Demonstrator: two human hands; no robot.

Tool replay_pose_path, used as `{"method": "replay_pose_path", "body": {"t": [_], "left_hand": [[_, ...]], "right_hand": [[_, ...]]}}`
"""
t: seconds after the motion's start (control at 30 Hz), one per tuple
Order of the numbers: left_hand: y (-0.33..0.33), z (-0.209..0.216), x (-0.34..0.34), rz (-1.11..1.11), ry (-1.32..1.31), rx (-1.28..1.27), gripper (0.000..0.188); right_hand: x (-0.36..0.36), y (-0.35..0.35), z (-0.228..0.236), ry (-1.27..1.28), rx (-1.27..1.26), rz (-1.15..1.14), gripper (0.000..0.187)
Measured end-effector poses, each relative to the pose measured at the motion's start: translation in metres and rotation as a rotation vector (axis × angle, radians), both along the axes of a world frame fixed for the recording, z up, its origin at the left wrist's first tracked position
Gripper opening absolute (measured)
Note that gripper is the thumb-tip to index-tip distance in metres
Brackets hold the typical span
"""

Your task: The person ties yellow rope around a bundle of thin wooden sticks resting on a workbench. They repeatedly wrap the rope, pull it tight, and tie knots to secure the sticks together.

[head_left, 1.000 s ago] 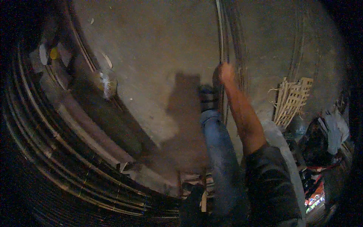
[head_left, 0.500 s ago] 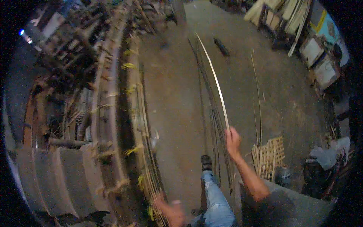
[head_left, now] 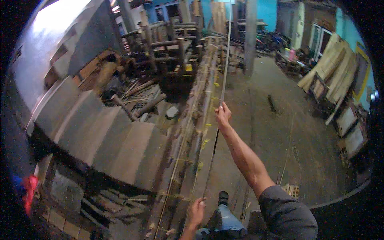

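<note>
Head view: holding a long, thin, pale strip (head_left: pixel 224 86), darker lower down, in right hand (head_left: pixel 224 115) and left hand (head_left: pixel 197 212), with fingers closed on it, beside brown round poles (head_left: pixel 197 146) with yellow ties (head_left: pixel 206 141). Apparently in a two-handed handling step; next, likely necessary to steady its length.

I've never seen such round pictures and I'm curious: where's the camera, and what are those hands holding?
There's no robot, just a person's bare hands. The camera sits on their head, looking down; its wide lens bends straight lines. The right hand grips a long, thin strip, and the left hand holds it lower down. To the left, long poles with yellow ties stretch away. On the floor to the right lies a dark thing too blurry to name, and nearer is a woven piece.
</note>
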State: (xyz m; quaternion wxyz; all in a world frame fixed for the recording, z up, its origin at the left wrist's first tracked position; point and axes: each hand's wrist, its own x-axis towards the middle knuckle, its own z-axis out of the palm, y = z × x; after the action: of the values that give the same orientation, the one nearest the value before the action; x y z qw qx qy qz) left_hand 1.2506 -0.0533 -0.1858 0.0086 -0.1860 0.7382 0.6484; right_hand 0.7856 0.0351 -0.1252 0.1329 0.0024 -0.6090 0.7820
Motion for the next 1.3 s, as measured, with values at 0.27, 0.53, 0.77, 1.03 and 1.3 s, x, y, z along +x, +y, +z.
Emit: {"method": "replay_pose_path", "body": {"t": [0.27, 0.53, 0.77, 1.03, 1.3], "left_hand": [[-0.067, 0.029, 0.155, 0.086, -0.082, -0.089, 0.047], [-0.090, 0.085, 0.221, 0.190, -0.204, -0.092, 0.053], [-0.165, 0.033, 0.347, 0.187, -0.314, -0.157, 0.049], [-0.129, 0.221, 0.096, 0.109, -0.096, -0.500, 0.051], [-0.032, 0.169, -0.134, -0.023, -0.288, -0.481, 0.045]], "right_hand": [[0.112, -0.091, -0.078, 0.062, 0.137, -0.122, 0.046], [0.219, -0.092, -0.054, -0.497, -0.107, 0.426, 0.041], [0.358, 0.158, -0.276, -0.254, 1.081, 0.275, 0.035], [0.467, 0.316, -0.346, -1.139, 1.145, 0.492, 0.044], [0.277, 0.282, -0.359, -0.766, 0.742, 0.597, 0.050]]}}
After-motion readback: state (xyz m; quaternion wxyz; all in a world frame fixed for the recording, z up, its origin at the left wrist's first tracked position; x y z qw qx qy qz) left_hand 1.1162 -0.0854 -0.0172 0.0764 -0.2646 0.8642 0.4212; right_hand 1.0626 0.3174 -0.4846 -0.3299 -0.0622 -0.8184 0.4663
